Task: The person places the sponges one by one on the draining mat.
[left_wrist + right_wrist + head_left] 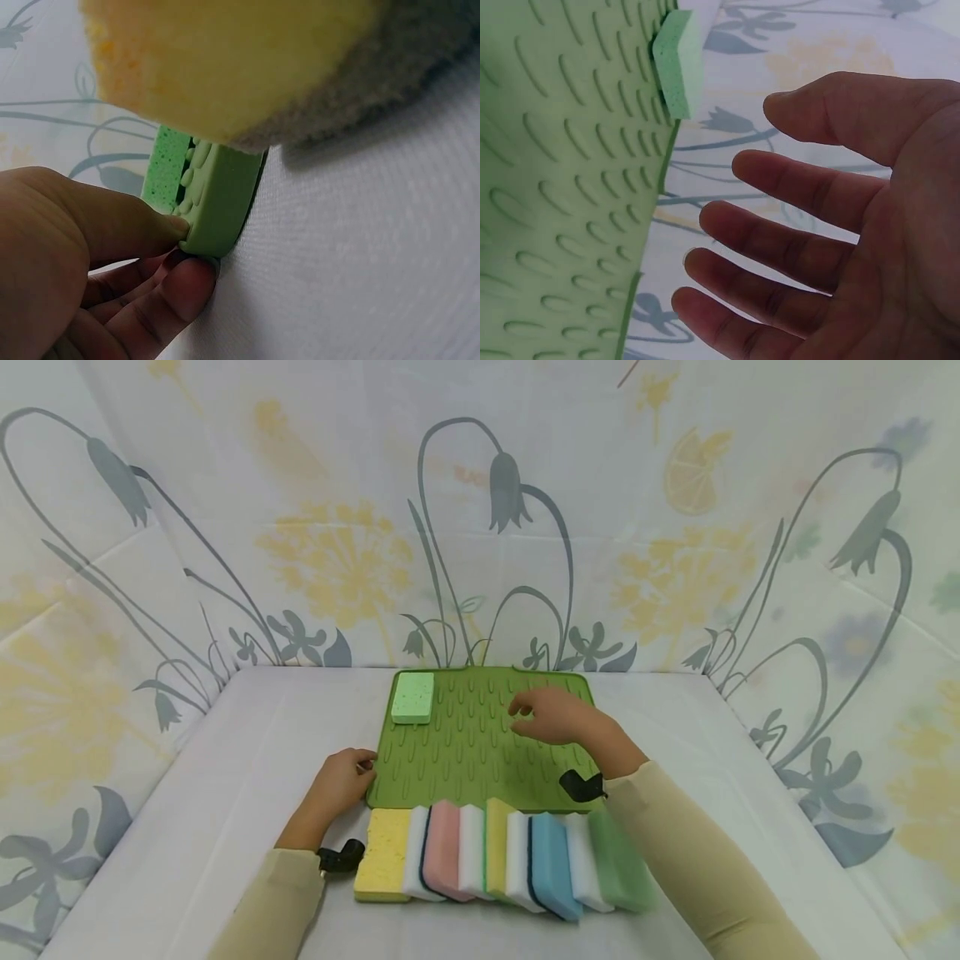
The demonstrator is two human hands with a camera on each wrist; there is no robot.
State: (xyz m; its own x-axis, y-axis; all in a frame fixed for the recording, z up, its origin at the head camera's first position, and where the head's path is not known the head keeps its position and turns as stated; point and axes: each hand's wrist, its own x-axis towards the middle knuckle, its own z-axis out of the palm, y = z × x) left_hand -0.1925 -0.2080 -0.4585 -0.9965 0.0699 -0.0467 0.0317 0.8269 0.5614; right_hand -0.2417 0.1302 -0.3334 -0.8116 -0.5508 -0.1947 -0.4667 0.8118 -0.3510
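A green silicone mat (465, 768) with raised oval bumps lies on the table. On its far left corner rests a light green sponge (413, 697). My left hand (343, 785) is at the mat's left edge; in the left wrist view its thumb (142, 229) and fingers pinch the mat's rim. Above the right half of the mat hovers my right hand (555, 716), holding nothing. The right wrist view shows its fingers (780, 240) spread and slightly bent, apart from the mat and the sponge.
Along the mat's near edge stands a row of several sponges, among them a yellow one (384, 856), a pink one (442, 852), a blue one (553, 864) and a green one (618, 864) by the right sleeve (697, 852). A floral cloth (480, 568) hangs behind the table.
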